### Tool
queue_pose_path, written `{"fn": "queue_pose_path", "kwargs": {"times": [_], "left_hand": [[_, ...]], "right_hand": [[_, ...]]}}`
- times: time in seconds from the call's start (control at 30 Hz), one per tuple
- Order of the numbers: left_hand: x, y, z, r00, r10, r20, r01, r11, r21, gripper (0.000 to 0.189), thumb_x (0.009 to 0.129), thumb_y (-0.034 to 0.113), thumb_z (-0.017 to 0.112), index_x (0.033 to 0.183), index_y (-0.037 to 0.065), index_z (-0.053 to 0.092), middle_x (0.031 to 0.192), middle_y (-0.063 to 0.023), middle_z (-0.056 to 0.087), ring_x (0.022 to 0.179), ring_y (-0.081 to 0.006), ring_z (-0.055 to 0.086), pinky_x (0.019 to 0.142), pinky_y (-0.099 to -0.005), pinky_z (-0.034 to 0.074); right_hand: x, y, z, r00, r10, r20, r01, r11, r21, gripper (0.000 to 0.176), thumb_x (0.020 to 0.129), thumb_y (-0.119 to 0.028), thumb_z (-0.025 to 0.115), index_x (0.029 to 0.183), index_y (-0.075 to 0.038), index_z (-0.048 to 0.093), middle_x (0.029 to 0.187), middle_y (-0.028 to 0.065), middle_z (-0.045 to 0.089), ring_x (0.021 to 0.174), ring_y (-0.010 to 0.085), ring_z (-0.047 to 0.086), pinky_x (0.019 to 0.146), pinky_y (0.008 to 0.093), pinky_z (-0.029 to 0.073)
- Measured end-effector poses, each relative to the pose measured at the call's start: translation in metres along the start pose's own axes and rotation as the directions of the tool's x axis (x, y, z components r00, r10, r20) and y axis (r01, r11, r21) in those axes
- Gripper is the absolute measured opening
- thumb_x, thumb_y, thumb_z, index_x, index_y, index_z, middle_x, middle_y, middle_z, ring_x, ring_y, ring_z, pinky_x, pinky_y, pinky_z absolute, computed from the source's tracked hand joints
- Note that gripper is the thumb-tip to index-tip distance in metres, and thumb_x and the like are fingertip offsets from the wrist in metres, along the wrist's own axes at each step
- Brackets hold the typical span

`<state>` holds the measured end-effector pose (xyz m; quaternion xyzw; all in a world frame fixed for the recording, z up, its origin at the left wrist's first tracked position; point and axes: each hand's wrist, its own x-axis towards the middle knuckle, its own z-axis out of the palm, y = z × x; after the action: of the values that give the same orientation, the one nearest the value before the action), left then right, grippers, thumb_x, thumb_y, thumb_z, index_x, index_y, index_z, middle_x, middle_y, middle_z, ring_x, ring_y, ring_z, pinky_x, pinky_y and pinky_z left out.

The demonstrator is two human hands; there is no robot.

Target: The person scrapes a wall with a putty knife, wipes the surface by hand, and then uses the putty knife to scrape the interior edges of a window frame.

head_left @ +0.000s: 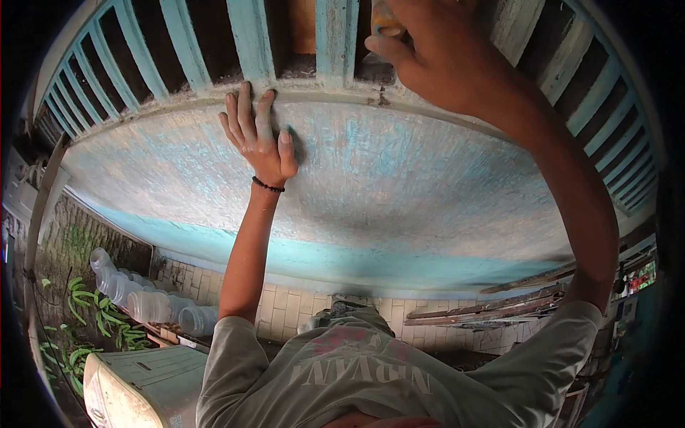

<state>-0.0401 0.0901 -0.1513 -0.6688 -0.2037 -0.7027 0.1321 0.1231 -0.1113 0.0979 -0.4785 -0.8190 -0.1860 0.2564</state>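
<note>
Left fingers [245,100]: released and spread flat, grasping nothing; the tips touch the rail [178,96] under the slats.
Left hand [258,139]: back towards the camera, palm pressed on the panel, thumb out to the side.
Right fingers [382,48]: clenched around a small tan object [385,25].
Small tan object: held in the right hand at the top edge of the view, against the slats; partly cut off, so its kind cannot be told.
Right hand [435,57]: raised above the left one and well apart from it.
Bracelet [267,186]: black beads, around the left wrist.
Panel [399,185]: weathered wood in worn pale blue paint, with a brighter teal band along its far edge.
Slats [246,36]: teal, in a row just beyond the rail, with dark gaps between them.
Shirt [371,378]: grey-green with faded print, on the person.
Bottles [143,303]: clear plastic, lying in a row beside the tiled wall [285,307].
Plants [89,314]: green leaves, just beside the bottles.
Planks [492,308]: stacked on the right-hand side.
</note>
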Motion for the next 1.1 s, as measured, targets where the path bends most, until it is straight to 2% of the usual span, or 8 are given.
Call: {"fn": "queue_pose_path", "kwargs": {"times": [0.2,0.33,0.47,0.63,0.73,0.83,1.0,1.1], "left_hand": [[0.002,0.001,-0.001,1.0,0.004,-0.004,-0.004,1.0,0.003,0.065,0.103,0.049,0.034,0.147,0.011,0.061,0.163,-0.0197,0.047,0.158,-0.0413,0.029,0.128,-0.0616,0.012],[0.002,0.001,-0.001,1.0,0.008,-0.004,-0.008,1.0,-0.001,0.064,0.102,0.048,0.034,0.147,0.011,0.061,0.164,-0.0197,0.046,0.158,-0.0411,0.029,0.128,-0.0616,0.012],[0.001,-0.001,0.0,1.0,0.014,-0.003,-0.014,1.0,-0.001,0.064,0.102,0.048,0.035,0.147,0.011,0.061,0.164,-0.0196,0.046,0.158,-0.0409,0.029,0.128,-0.0614,0.012],[0.001,0.0,0.0,1.0,0.001,-0.002,-0.001,1.0,0.005,0.064,0.102,0.049,0.035,0.147,0.011,0.062,0.163,-0.0196,0.047,0.157,-0.0411,0.03,0.128,-0.062,0.012],[0.001,-0.001,0.001,1.0,0.013,-0.014,-0.013,1.0,-0.003,0.064,0.103,0.049,0.035,0.146,0.011,0.062,0.163,-0.0198,0.047,0.157,-0.0418,0.03,0.127,-0.0624,0.012],[0.002,0.001,0.0,1.0,-0.007,-0.003,0.006,1.0,-0.015,0.065,0.104,0.05,0.033,0.143,0.009,0.065,0.162,-0.0213,0.047,0.157,-0.0434,0.029,0.128,-0.0599,0.01],[0.001,0.0,-0.001,1.0,0.009,-0.003,-0.009,1.0,-0.012,0.065,0.103,0.05,0.034,0.145,0.01,0.064,0.162,-0.0206,0.048,0.157,-0.043,0.03,0.127,-0.061,0.012],[0.003,-0.001,0.002,1.0,0.013,-0.018,-0.013,1.0,-0.013,0.065,0.102,0.05,0.035,0.146,0.01,0.063,0.162,-0.02,0.048,0.157,-0.0427,0.031,0.127,-0.0614,0.013]], "right_hand": [[0.003,-0.034,-0.027,0.979,0.173,0.106,-0.178,0.983,0.045,0.019,0.098,0.002,0.059,0.096,-0.002,0.04,0.061,0.0127,0.051,0.051,0.0185,0.058,0.047,0.037,0.04],[0.002,-0.04,-0.005,0.96,0.037,-0.279,-0.064,0.994,-0.09,0.019,0.098,0.004,0.059,0.098,-0.002,0.041,0.059,0.0117,0.05,0.05,0.018,0.058,0.046,0.0361,0.041],[0.001,0.001,-0.001,0.995,0.066,0.069,-0.067,0.998,0.006,0.02,0.095,0.006,0.058,0.098,-0.002,0.04,0.056,0.0113,0.046,0.046,0.0185,0.054,0.046,0.0395,0.038],[0.0,-0.046,-0.021,0.976,0.173,0.133,-0.173,0.985,-0.011,0.023,0.093,0.006,0.059,0.097,-0.003,0.039,0.056,0.007,0.041,0.044,0.0153,0.047,0.045,0.0379,0.035],[0.005,-0.064,-0.025,0.981,0.191,-0.029,-0.192,0.979,-0.069,0.023,0.093,0.006,0.06,0.097,-0.003,0.039,0.058,0.0054,0.042,0.044,0.0149,0.048,0.044,0.0362,0.034],[-0.004,-0.017,-0.006,0.994,-0.047,-0.102,0.037,0.995,-0.092,0.023,0.092,0.005,0.06,0.097,-0.003,0.04,0.059,0.0049,0.042,0.045,0.0153,0.05,0.043,0.0356,0.035],[-0.009,-0.022,-0.005,0.998,0.023,0.065,-0.021,0.999,-0.027,0.022,0.092,0.006,0.06,0.097,-0.003,0.04,0.058,0.0072,0.045,0.046,0.018,0.055,0.043,0.0355,0.037],[-0.007,-0.051,-0.025,0.996,0.088,-0.011,-0.088,0.996,0.002,0.021,0.093,0.007,0.06,0.098,-0.002,0.041,0.059,0.009,0.046,0.046,0.0197,0.056,0.044,0.0358,0.037]]}}
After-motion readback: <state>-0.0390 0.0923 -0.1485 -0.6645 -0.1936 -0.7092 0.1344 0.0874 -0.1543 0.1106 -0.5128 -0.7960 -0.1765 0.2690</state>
